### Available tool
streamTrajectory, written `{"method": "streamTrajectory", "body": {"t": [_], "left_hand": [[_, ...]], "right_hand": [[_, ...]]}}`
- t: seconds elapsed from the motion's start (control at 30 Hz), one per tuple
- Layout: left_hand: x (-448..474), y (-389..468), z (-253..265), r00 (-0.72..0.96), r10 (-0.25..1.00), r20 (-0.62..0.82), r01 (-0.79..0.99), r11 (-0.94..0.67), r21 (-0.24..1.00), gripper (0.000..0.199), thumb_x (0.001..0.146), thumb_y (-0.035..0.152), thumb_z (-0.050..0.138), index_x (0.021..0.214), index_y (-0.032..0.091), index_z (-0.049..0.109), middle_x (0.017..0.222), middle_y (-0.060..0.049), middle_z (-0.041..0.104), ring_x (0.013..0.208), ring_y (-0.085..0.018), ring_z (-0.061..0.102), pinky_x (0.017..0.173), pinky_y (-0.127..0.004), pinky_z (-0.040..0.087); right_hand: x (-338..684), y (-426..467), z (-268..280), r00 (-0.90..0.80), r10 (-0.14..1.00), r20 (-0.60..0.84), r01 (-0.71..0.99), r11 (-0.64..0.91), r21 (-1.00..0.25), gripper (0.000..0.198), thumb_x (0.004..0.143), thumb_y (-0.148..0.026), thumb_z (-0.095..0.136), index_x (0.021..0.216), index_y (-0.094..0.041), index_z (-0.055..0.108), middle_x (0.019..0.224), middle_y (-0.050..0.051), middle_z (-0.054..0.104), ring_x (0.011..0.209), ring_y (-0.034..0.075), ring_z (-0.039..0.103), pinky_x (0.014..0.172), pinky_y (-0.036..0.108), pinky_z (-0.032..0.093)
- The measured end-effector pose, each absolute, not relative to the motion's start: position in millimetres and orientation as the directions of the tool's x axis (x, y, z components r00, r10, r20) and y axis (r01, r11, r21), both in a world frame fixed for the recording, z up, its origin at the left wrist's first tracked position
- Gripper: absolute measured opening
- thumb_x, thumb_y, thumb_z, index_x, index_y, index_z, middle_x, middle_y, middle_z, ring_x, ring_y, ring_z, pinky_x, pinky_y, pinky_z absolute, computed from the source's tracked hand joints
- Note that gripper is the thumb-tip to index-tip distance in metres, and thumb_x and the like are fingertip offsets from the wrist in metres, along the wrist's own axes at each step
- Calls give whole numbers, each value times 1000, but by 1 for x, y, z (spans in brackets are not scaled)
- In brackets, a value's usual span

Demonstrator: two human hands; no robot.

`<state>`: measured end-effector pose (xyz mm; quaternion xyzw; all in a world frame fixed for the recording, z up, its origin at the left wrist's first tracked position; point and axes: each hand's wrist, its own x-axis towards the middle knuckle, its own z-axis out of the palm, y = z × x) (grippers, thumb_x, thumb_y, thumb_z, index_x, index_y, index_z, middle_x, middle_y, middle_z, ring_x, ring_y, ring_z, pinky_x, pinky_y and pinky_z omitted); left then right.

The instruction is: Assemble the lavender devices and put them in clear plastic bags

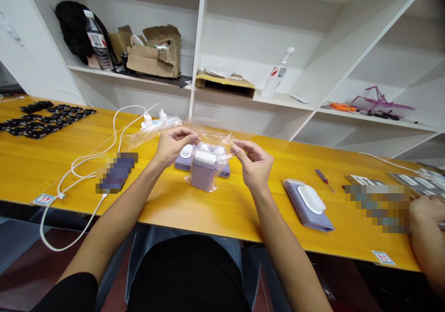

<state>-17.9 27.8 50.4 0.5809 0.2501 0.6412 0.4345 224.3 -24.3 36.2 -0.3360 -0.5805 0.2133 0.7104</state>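
A purple box-shaped device with a white top [203, 173] stands upright on the table inside a clear plastic bag [219, 167]. My left hand [176, 144] pinches the bag's upper edge on the left. On the opposite side, my right hand [253, 161] grips the bag's edge between thumb and fingers. The bag's mouth is spread between both hands. Behind it, partly hidden, lie more purple and white devices [183, 158]. Another purple device with a white oval part [306, 204] lies on the table to the right of my right hand.
A phone [116, 173] with white cables lies at left, near a power strip [153, 123]. Rows of black parts [45, 117] cover the far left. A screwdriver [324, 180] lies at right, near another person's hand [429, 210]. Shelves behind hold cardboard boxes [156, 54] and bottles [278, 73].
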Motion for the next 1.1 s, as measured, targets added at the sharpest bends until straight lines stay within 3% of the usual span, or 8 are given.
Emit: {"method": "streamTrajectory", "body": {"t": [0.27,0.5,0.63,0.77,0.97,1.1], "left_hand": [[-21,29,50,53,845,533,-249,-505,826,30,70,38,101,80,17,82,78,-6,81,73,-19,79,76,-34,67],[-29,29,56,136,799,586,-269,-540,798,30,76,36,99,96,18,85,82,-6,83,75,-20,81,75,-34,68],[-29,30,56,126,801,586,-279,-538,795,26,76,36,98,87,18,83,82,-6,83,75,-19,80,72,-32,68],[-27,35,52,94,814,574,-272,-534,801,28,73,36,98,79,17,78,82,-6,81,77,-18,79,72,-31,68],[-26,34,52,133,797,589,-268,-543,796,30,77,33,95,102,20,83,93,-6,83,81,-17,79,72,-29,66],[-26,31,54,138,778,613,-225,-578,784,16,82,31,90,92,20,86,91,-6,83,81,-17,78,74,-28,65]], "right_hand": [[224,-27,36,256,679,688,84,693,-716,14,85,-38,92,90,-25,87,83,3,81,76,19,75,73,36,64],[225,-25,33,237,636,734,50,747,-663,18,91,-36,87,107,-28,87,86,1,80,74,17,75,73,34,65],[229,-24,32,185,594,783,105,780,-617,10,95,-29,81,102,-30,88,84,2,78,77,18,73,72,35,61],[232,-23,33,154,570,807,125,799,-588,15,94,-20,78,93,-31,89,83,2,77,79,18,70,70,34,56],[233,-25,34,131,552,824,141,812,-566,19,94,-16,74,90,-29,88,82,2,74,77,17,66,69,33,52],[232,-25,34,123,548,827,150,814,-562,19,94,-16,74,87,-29,86,82,2,73,78,18,66,68,33,52]]}}
